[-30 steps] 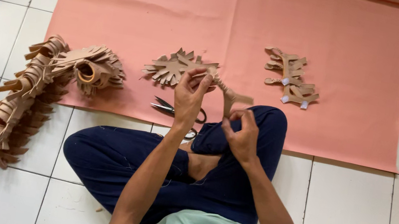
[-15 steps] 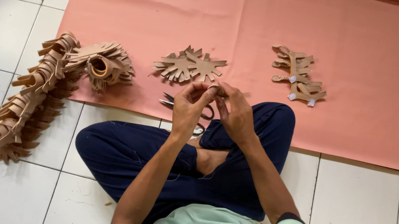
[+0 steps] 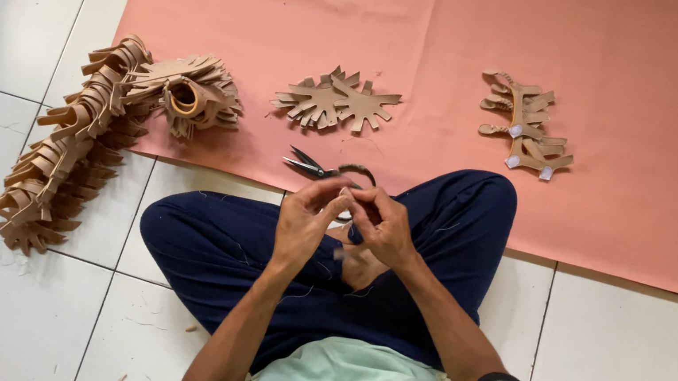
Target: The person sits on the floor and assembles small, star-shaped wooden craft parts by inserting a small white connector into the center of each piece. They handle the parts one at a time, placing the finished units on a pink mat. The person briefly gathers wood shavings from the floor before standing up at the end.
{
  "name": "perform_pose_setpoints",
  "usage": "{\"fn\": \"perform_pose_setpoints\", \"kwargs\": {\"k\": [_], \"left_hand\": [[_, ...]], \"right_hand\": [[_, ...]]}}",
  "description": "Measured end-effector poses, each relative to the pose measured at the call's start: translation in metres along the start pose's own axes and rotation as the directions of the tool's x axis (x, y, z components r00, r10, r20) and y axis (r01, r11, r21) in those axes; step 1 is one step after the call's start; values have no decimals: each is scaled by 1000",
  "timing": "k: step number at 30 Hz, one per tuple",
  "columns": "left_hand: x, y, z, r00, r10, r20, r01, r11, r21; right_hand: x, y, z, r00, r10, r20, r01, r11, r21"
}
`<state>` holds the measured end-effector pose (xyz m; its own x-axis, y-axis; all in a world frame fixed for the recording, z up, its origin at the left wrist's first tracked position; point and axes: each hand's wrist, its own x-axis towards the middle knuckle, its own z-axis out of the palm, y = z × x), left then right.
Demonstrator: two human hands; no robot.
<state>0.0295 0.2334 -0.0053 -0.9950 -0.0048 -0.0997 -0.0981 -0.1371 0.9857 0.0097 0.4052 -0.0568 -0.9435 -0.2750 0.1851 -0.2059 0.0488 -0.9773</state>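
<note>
My left hand (image 3: 306, 220) and my right hand (image 3: 384, 228) meet fingertip to fingertip above my crossed legs in dark blue trousers (image 3: 239, 256). The fingers of both pinch something small between them; it is too small to make out. Just beyond my hands, a pair of scissors (image 3: 313, 165) lies at the near edge of the pink sheet (image 3: 434, 34). Farther out on the sheet sits a small pile of tan star-shaped cut pieces (image 3: 336, 101).
A long stack of tan cut pieces (image 3: 66, 159) runs along the white tiled floor (image 3: 620, 349) at my left, ending in a fanned bunch around a ring (image 3: 188, 96). A smaller group of tan strappy pieces (image 3: 528, 136) lies on the sheet at the right.
My left hand left the star-shaped pile and came back toward my body. Both hands joined and now pinch together lower, over my lap. The view shifted slightly.
</note>
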Motion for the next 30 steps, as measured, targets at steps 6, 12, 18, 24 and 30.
{"fn": "perform_pose_setpoints", "kwargs": {"k": [6,12,18,24,30], "left_hand": [[20,18,-1,988,94,119,-118,970,214],[36,35,1,924,317,213,-371,876,309],[132,4,-5,953,-57,298,-47,943,330],[248,-68,26,911,390,131,-343,543,767],[283,-77,61,886,169,431,-439,11,898]], "right_hand": [[-5,-3,-12,994,98,-57,-99,995,-12],[10,-22,-31,996,71,46,-82,949,305],[47,25,-58,976,146,-164,-122,981,150],[72,96,-86,842,395,-368,-259,894,365],[88,104,-87,866,383,-322,-270,899,344]]}}
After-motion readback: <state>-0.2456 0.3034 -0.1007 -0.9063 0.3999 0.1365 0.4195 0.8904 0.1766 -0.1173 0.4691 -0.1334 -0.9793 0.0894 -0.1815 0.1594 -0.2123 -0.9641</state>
